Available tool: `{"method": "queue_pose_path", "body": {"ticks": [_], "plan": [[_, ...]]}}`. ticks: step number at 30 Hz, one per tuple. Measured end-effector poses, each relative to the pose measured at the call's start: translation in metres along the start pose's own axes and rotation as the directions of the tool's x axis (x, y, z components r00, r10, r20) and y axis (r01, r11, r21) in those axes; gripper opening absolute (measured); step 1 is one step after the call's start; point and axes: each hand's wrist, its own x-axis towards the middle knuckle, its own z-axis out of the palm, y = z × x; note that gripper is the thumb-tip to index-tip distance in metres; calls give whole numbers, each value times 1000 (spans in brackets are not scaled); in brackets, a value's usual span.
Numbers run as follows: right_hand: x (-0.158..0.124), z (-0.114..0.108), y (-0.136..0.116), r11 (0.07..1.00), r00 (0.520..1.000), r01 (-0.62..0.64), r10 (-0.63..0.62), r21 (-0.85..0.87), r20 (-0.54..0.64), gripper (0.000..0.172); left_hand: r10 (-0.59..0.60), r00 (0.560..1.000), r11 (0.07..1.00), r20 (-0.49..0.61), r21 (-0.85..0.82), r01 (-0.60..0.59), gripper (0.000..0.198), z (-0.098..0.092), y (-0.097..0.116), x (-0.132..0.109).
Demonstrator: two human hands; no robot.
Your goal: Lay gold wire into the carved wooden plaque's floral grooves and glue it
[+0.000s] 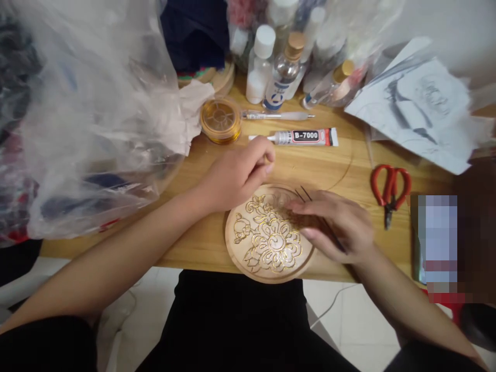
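In the head view, the person's two hands worked over one round wooden disc (242,253), which lay at the near edge of one wooden table (201,237), above the person's lap. The disc carried one large flower (277,242) outlined in gold, with smaller gold-edged shapes beside it.

The left hand (246,170) was at the disc's far left edge, its fingers curled inward and the thumb drawn up near the index finger; whether anything was caught between them could not be told. The right hand (333,222), at the disc's right side, pinched one pair of dark tweezers (336,238) between thumb and fingers, the two prongs pointing up and away from the person. That hand was slightly blurred and covered part of the pattern.

Beyond the hands lay one B-7000 tube (306,137), one pen (287,115) just behind it, and one spool of gold wire (220,121) to their left. Three bottles (260,67) could be made out clearly at the back, two upright and one tilted; the others behind were too crowded to count. One pair of red-handled cutters (390,201) lay to the right, near one sheet with a drawing (422,103). One large plastic bag (96,119) filled the left side.
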Motion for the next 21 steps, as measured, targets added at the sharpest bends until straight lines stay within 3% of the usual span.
{"method": "queue_pose_path", "body": {"ticks": [3, 7, 21], "plan": [[-1, 3, 1, 945, 975, 216, -196, -248, 103, 22, 52, 993, 999, 105, 12, -53, 5, 1, -4, -1], [2, 5, -1, 889, 941, 322, -263, -326, 212, 20, 160, 966, 981, 203, 74, -179, 13, 1, -7, 0], [0, 10, 0, 918, 944, 265, -185, -296, 274, 28, 183, 968, 977, 171, 73, -198, 12, 2, -8, -1]]}}
